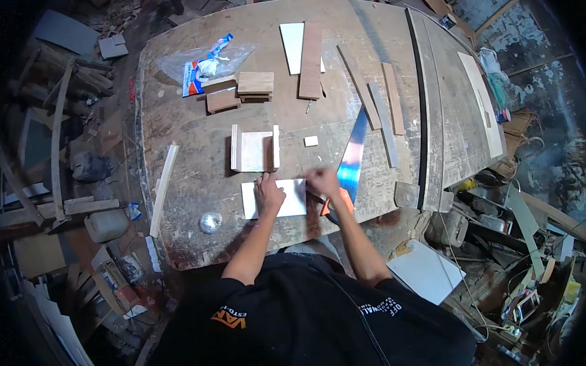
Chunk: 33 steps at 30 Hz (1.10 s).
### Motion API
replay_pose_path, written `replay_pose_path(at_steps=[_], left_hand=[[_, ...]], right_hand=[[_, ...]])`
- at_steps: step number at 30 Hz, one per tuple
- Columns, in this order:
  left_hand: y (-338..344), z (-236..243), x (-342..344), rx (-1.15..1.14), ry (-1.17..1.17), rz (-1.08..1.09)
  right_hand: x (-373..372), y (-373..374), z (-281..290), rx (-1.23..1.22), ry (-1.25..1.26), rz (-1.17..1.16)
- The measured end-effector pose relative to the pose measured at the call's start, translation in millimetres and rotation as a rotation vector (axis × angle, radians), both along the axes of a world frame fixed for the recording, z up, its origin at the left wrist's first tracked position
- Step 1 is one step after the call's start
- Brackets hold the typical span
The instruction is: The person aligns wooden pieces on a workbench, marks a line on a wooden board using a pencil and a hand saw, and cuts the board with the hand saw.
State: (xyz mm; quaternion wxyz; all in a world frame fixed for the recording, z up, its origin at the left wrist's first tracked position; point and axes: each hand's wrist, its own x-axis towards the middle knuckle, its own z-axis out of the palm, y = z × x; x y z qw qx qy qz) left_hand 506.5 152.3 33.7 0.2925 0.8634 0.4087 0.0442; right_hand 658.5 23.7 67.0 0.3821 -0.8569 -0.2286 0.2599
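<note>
A white rectangular board [294, 199] lies flat near the front edge of the workbench. My left hand [269, 193] presses down on it, fingers bent at its far edge. Just past the board's right end is my right hand [323, 182], closed and slightly blurred; whatever its fingers pinch is too small to make out. Beneath and beside that wrist lies a handsaw [352, 155] with an orange and black handle, its blade pointing away. Beyond the board stands a U-shaped wooden piece [256, 150] with two upright sides. A small white block [311, 141] rests to its right.
Wooden strips [392, 99] and a brown board [310, 61] lie farther back. Small wooden assemblies [256, 84] sit beside a plastic bag [206, 64]. A round clear object [210, 222] is at front left, near a long strip [164, 188]. Scrap clutters the floor.
</note>
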Motion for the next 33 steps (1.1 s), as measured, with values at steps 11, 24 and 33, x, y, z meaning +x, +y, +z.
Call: replay_pose_path(at_steps=[11,24,33], left_hand=[[-16.8,2.1,-3.1,0.076,-0.192,-0.003],[-11.1,-2.5,-4.3,-0.030,-0.134,0.047],[-14.6,-1.3,-1.2,-0.026,-0.194,0.065]], right_hand=[[174.8,151.7,-51.1,-0.277,-0.270,-0.225],[23.9,-98.1,3.2,-0.235,-0.176,0.051],[-73.8,-174.8,-25.1,-0.403,-0.412,0.219]])
